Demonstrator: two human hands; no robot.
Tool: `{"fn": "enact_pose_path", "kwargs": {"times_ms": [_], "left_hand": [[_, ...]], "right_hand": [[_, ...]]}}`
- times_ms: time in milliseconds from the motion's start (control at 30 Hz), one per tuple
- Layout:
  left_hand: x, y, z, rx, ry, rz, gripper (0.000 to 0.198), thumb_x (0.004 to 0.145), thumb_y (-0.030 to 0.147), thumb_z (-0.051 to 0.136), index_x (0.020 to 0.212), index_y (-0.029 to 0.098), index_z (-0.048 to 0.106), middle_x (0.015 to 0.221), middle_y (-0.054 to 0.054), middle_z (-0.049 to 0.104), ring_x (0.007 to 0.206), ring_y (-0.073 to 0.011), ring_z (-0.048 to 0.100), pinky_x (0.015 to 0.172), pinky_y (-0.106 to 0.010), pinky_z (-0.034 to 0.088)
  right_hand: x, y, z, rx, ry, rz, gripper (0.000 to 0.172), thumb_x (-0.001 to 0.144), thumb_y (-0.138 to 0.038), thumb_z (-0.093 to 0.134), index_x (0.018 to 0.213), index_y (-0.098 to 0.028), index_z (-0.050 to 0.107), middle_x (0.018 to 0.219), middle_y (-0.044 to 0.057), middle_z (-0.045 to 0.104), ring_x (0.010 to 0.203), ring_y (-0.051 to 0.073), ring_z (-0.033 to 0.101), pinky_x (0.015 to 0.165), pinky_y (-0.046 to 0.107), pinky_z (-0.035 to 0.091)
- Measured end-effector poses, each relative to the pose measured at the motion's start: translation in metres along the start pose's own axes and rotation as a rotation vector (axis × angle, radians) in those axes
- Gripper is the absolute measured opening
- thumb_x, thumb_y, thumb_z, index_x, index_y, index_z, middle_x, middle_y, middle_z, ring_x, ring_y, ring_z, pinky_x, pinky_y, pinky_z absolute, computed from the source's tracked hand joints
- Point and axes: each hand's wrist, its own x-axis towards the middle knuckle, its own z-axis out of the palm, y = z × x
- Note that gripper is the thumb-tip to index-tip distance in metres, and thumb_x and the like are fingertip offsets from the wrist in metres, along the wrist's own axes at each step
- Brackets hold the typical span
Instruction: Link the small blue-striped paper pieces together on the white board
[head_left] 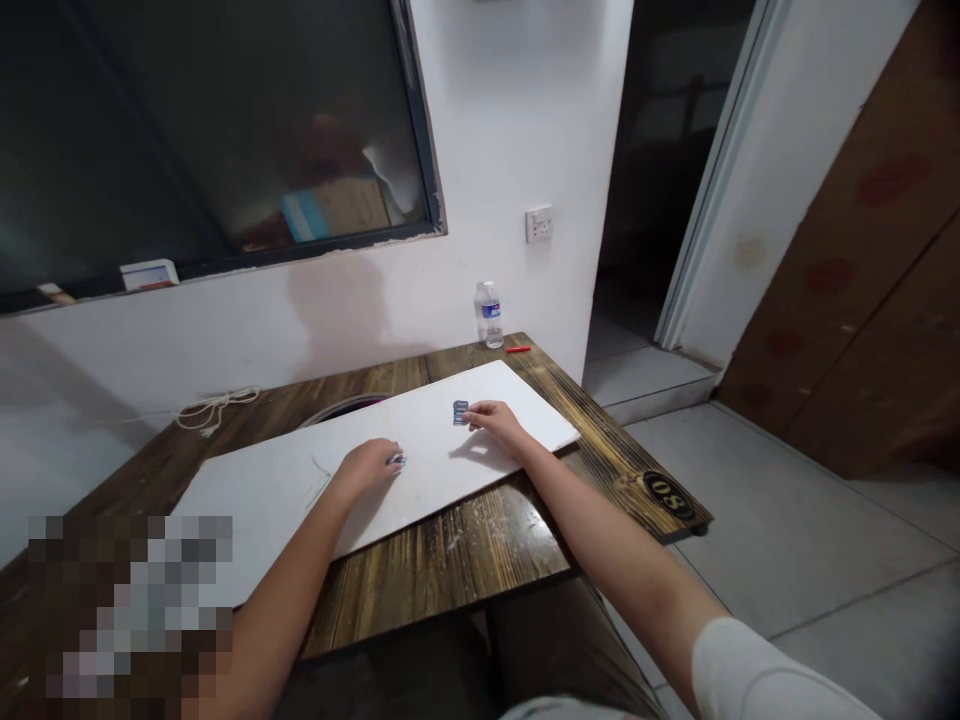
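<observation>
Bare forearms [630, 550] reach over the white board [255, 500], my right hand [496, 422] pinching a striped blue piece [459, 412], my left hand [366, 466] gripping a blue-white item [397, 461].

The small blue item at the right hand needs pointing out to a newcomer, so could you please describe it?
On the wooden table lies a white board. Above the board's right half, the right hand holds the small blue item, marked with pale bands. Unlike the bluish piece largely hidden by the left hand, it shows mostly uncovered.
</observation>
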Motion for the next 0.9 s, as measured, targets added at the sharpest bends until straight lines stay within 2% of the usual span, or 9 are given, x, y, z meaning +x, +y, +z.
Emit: {"fn": "enact_pose_path", "kwargs": {"times_ms": [100,233,500,667,833,900], "left_hand": [[-0.009,0.002,0.006,0.106,-0.034,0.044,0.023,0.083,0.027,0.053,0.093,0.021,0.072,0.103,-0.010,0.071,0.097,-0.0256,0.064,0.083,-0.031,0.045],[-0.014,0.009,0.009,0.228,-0.019,0.095,0.028,0.088,0.023,0.044,0.090,0.019,0.072,0.096,-0.012,0.071,0.093,-0.0261,0.065,0.083,-0.034,0.046],[-0.007,0.018,0.010,0.375,-0.043,0.089,0.028,0.086,0.010,0.041,0.089,0.012,0.069,0.089,-0.017,0.069,0.085,-0.0291,0.067,0.074,-0.037,0.047],[-0.002,0.023,0.009,0.313,0.049,0.017,0.027,0.085,0.009,0.040,0.089,0.012,0.067,0.088,-0.016,0.068,0.083,-0.0292,0.065,0.073,-0.038,0.045],[-0.001,0.032,0.003,0.200,0.242,0.032,0.017,0.078,0.011,0.051,0.081,0.017,0.067,0.091,-0.013,0.065,0.095,-0.0275,0.059,0.080,-0.036,0.043],[0.001,0.038,0.001,0.120,0.310,0.035,0.017,0.078,0.013,0.052,0.083,0.019,0.068,0.093,-0.010,0.065,0.092,-0.0243,0.060,0.078,-0.033,0.043]], "right_hand": [[0.001,0.000,0.000,-0.003,0.004,0.005,0.033,0.057,-0.044,0.078,0.071,-0.016,0.068,0.062,-0.001,0.062,0.059,0.012,0.055,0.064,0.026,0.041],[0.000,0.000,0.000,-0.033,-0.002,0.001,0.031,0.060,-0.044,0.076,0.071,-0.016,0.068,0.063,-0.001,0.062,0.059,0.012,0.054,0.063,0.026,0.041],[0.000,0.004,0.002,-0.104,-0.018,-0.014,0.033,0.061,-0.046,0.075,0.072,-0.015,0.069,0.062,0.001,0.063,0.060,0.014,0.055,0.063,0.027,0.041],[0.002,0.008,0.001,-0.100,-0.022,-0.030,0.031,0.062,-0.044,0.075,0.072,-0.016,0.069,0.063,0.001,0.063,0.060,0.014,0.055,0.062,0.028,0.040],[0.001,0.006,0.003,-0.106,-0.017,-0.023,0.030,0.063,-0.044,0.074,0.072,-0.016,0.069,0.062,0.001,0.062,0.060,0.014,0.055,0.062,0.028,0.040],[0.000,0.004,0.004,-0.104,-0.017,-0.017,0.030,0.063,-0.044,0.074,0.071,-0.016,0.068,0.062,0.001,0.062,0.059,0.014,0.054,0.061,0.028,0.040]]}}
